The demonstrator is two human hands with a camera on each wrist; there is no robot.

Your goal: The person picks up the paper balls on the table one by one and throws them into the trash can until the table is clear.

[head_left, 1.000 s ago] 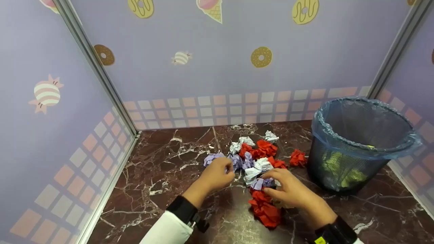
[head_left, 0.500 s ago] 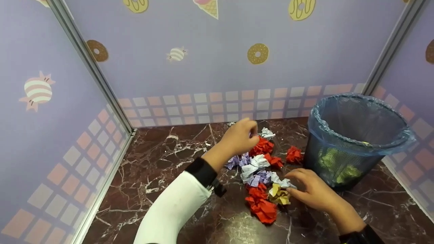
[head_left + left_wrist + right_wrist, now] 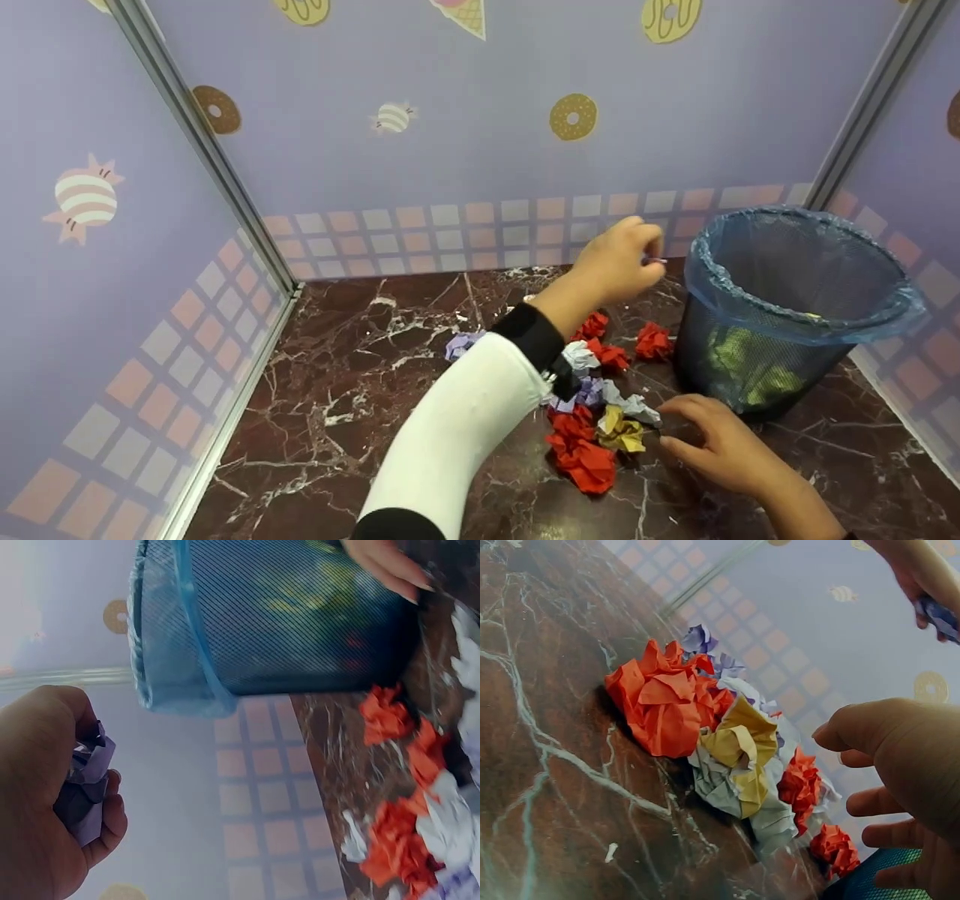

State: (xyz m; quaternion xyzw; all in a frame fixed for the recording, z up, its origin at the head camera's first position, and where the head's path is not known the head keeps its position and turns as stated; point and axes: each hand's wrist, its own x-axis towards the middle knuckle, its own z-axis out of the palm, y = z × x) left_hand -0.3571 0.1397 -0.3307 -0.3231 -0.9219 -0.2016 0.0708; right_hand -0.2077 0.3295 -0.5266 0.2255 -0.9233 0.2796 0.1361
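A crumpled purple paper ball (image 3: pixel 86 791) sits in the grip of the left hand (image 3: pixel 619 262), fingers curled round it, raised over the far part of the worktop (image 3: pixel 315 450) and left of the mesh bin (image 3: pixel 697 367), apart from its rim. The right hand (image 3: pixel 712 442) is nearer and lower, its thumb and fingers apart and holding nothing, just right of a pale paper ball (image 3: pixel 637 409); I cannot tell from the head view whether the fingertips touch it. Against that lie a yellow paper ball (image 3: pixel 621 431) and, on the near left, a large red paper clump (image 3: pixel 589 459). More white, purple and red balls stretch to the far side, partly hidden behind the white sleeve (image 3: pixel 465 420). A lone red paper ball (image 3: pixel 654 341) rests just left of the bin, which wears a blue liner (image 3: pixel 705 289) and shows yellow-green contents through its mesh. Beyond stands a lilac wall (image 3: pixel 480 135) printed with sweets.
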